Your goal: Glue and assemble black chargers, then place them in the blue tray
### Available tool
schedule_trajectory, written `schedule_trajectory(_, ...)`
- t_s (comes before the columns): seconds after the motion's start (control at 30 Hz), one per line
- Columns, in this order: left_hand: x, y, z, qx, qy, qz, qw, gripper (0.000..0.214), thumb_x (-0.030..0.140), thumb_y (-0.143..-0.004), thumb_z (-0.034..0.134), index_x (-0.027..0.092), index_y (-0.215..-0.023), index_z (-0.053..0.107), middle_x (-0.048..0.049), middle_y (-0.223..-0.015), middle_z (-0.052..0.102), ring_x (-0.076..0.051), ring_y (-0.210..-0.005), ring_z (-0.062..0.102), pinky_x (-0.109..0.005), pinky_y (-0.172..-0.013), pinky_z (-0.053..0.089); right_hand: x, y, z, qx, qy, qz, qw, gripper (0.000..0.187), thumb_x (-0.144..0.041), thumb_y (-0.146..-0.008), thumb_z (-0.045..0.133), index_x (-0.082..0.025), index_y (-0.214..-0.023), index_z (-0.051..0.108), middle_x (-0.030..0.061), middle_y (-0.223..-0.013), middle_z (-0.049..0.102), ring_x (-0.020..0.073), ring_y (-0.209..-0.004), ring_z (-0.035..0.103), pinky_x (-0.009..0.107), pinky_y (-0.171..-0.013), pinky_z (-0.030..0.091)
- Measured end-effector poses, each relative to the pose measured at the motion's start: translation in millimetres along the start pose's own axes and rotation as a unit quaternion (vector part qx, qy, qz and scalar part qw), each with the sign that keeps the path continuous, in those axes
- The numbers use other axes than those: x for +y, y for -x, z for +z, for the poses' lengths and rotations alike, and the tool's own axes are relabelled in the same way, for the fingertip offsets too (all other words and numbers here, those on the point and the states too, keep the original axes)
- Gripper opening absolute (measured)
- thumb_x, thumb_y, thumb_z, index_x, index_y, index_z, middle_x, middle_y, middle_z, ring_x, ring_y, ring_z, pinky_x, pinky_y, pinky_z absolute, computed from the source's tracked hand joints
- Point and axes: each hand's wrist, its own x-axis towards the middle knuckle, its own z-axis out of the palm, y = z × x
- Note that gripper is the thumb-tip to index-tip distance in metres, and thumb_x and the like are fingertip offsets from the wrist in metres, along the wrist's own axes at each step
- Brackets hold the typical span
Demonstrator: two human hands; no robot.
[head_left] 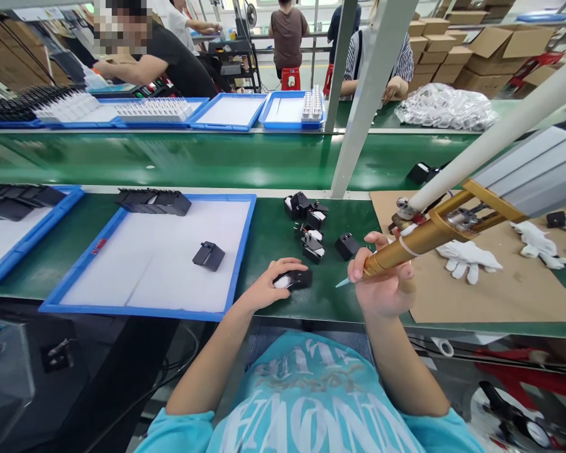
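Note:
My left hand is closed around a black plastic housing with a white part inside, resting on the green bench. In my right hand is a pen-like tool with a light-blue tapered tip, pointing left toward the housing but apart from it. A gold cylinder of an overhead fixture covers part of that hand and tool. Just beyond my hands lie a black housing and a loose cluster of black housings with white parts.
On the left, a blue-rimmed tray holds a row of black housings and a single one. Cardboard with white gloves lies at right. A slanted white post stands ahead. Co-workers sit beyond the green conveyor.

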Motion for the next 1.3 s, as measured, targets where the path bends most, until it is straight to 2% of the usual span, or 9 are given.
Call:
schedule_trajectory(0.13,-4,-3,6.1,0.017,-0.028,0.037,0.999,0.055,0.004,-0.066,0.053,0.026,-0.116,0.056,-0.0042,-0.129,0.058,-0.025,-0.12,0.053,-0.044,-0.103,0.043,1,0,1,-0.003,-0.009,-0.005,1.0,0.033,-0.048,-0.082,0.058,-0.03,-0.11,0.055,0.0016,-0.103,0.059,0.0097,-0.047,0.056,0.026,-0.034,0.044)
schedule_trajectory(0.27,-10,-3,22.0,0.155,-0.127,0.08,0.976,0.042,0.009,-0.071,0.059,0.021,-0.11,0.051,-0.0112,-0.128,0.055,-0.026,-0.118,0.055,-0.042,-0.098,0.047,1,1,2,-0.007,-0.019,-0.007,1.0,0.032,-0.046,-0.083,0.058,-0.03,-0.11,0.056,0.0016,-0.103,0.06,0.0103,-0.048,0.058,0.026,-0.033,0.044)
schedule_trajectory(0.37,-13,2,30.8,0.233,-0.152,0.071,0.958,0.037,0.015,-0.075,0.063,0.021,-0.108,0.048,-0.012,-0.126,0.058,-0.025,-0.112,0.059,-0.041,-0.093,0.05,1,1,3,-0.01,-0.024,-0.004,1.0,0.033,-0.046,-0.083,0.058,-0.031,-0.112,0.056,0.0015,-0.104,0.061,0.0102,-0.049,0.058,0.025,-0.034,0.044)
schedule_trajectory(0.43,-12,9,31.4,0.229,-0.129,0.032,0.964,0.037,0.02,-0.078,0.064,0.022,-0.111,0.047,-0.0096,-0.121,0.063,-0.023,-0.105,0.063,-0.039,-0.091,0.052,2,1,6,-0.011,-0.03,-0.001,0.999,0.031,-0.046,-0.083,0.058,-0.03,-0.11,0.057,0.0012,-0.103,0.061,0.0096,-0.048,0.058,0.025,-0.034,0.045)
schedule_trajectory(0.63,-10,36,18.0,0.116,-0.053,-0.065,0.99,0.044,0.03,-0.08,0.069,0.023,-0.119,0.049,-0.0065,-0.115,0.067,-0.022,-0.105,0.066,-0.038,-0.092,0.052,8,2,26,-0.024,-0.042,0.021,0.999,0.032,-0.052,-0.083,0.058,-0.028,-0.104,0.057,0.0008,-0.097,0.062,0.0081,-0.045,0.057,0.022,-0.033,0.044)
schedule_trajectory(0.73,-14,42,19.6,0.147,-0.082,-0.051,0.984,0.039,0.034,-0.08,0.071,0.022,-0.114,0.056,-0.0065,-0.109,0.07,-0.023,-0.1,0.067,-0.038,-0.089,0.053,13,3,40,-0.014,-0.027,0.043,0.999,0.046,-0.06,-0.08,0.06,-0.027,-0.112,0.054,0.0013,-0.093,0.064,0.0118,-0.048,0.063,0.028,-0.043,0.053)
schedule_trajectory(0.87,-12,42,33.0,0.219,-0.133,0.002,0.966,0.037,0.036,-0.083,0.069,0.021,-0.112,0.054,-0.008,-0.112,0.07,-0.023,-0.101,0.068,-0.037,-0.086,0.055,18,5,56,-0.002,-0.012,0.062,0.998,0.05,-0.063,-0.081,0.056,-0.024,-0.112,0.053,0.0011,-0.088,0.066,0.0173,-0.063,0.07,0.043,-0.075,0.06)
schedule_trajectory(1.07,12,36,41.8,0.238,-0.192,0.01,0.952,0.036,0.039,-0.081,0.069,0.021,-0.108,0.051,-0.0044,-0.095,0.072,-0.021,-0.082,0.071,-0.03,-0.07,0.055,21,4,61,-0.028,-0.07,0.065,0.995,0.046,-0.06,-0.082,0.057,-0.026,-0.113,0.052,0.0001,-0.088,0.068,0.0071,-0.04,0.052,0.026,-0.041,0.047)
schedule_trajectory(1.3,31,35,37.2,0.241,-0.203,0.032,0.948,0.03,0.037,-0.08,0.067,0.022,-0.103,0.054,-0.0015,-0.089,0.07,-0.017,-0.075,0.068,-0.027,-0.067,0.051,20,3,56,-0.018,-0.039,0.059,0.997,0.049,-0.064,-0.078,0.057,-0.028,-0.11,0.05,0.0009,-0.093,0.065,0.0067,-0.036,0.049,0.023,-0.03,0.036)
